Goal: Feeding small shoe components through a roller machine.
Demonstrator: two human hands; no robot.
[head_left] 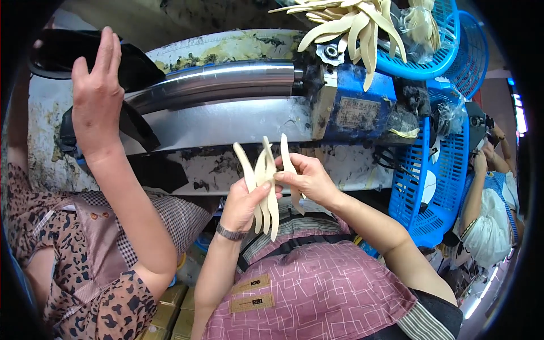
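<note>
A stained, paint-flecked white machine bed [226, 45] filled the workspace, with a polished steel cylinder [215, 82] running across it into a grimy blue housing [357, 105]. Blue plastic baskets [439, 181] were stacked on the right side. Yellowish boxes [170, 314] sat low on the floor, and bright light came from the far right edge [518, 113].

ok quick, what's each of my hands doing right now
Left hand: closed, holding a bunch of cream curved strips.
Right hand: closed, pinching a single cream strip beside the bunch.
</note>
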